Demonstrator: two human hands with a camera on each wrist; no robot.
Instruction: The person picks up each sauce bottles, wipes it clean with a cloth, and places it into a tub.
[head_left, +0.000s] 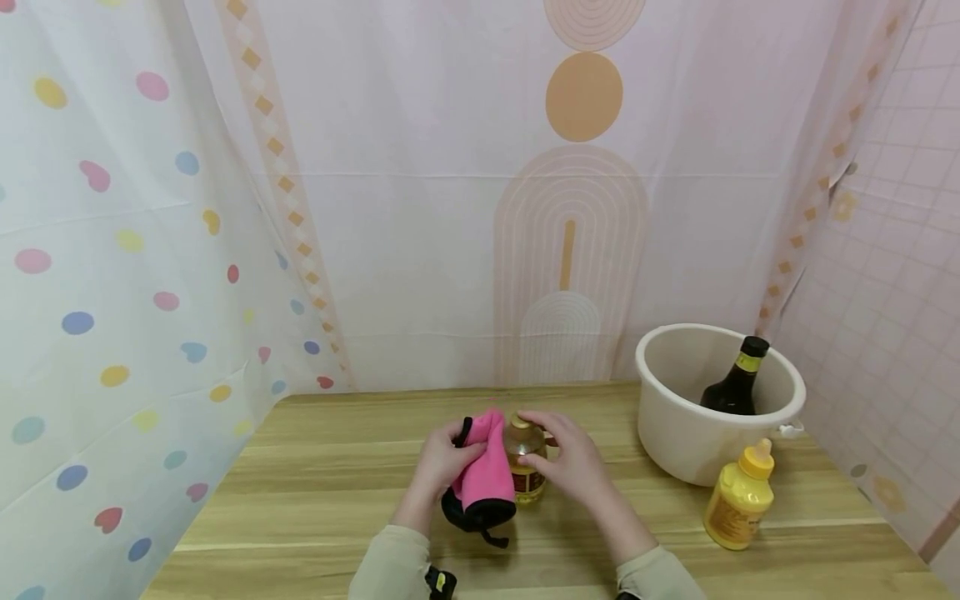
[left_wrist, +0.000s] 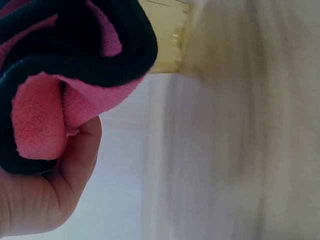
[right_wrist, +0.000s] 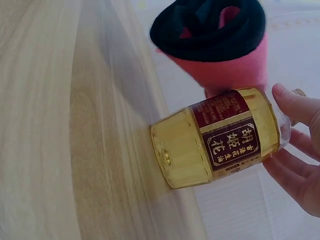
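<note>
Pink cloth [head_left: 483, 475] — left hand [head_left: 438, 467]; oil bottle [head_left: 525, 467] — right hand [head_left: 570, 458]

Head view: the oil bottle [head_left: 525, 467] is partly hidden, its left side behind the pink cloth [head_left: 483, 467] and its neck behind the right hand [head_left: 570, 462]; its label is too small to read. The dark bottle [head_left: 735, 383] shows only neck and shoulder above the rim of the white basin [head_left: 675, 417]. The print on the yellow squeeze bottle [head_left: 738, 500] is illegible. Both sleeves are cut off by the lower edge. Left wrist view: the bench [left_wrist: 240, 150] is blurred, and the left hand [left_wrist: 45, 195] is cropped at the frame's edge. Right wrist view: the fingers [right_wrist: 295, 107] are cut off at the right edge.
</note>
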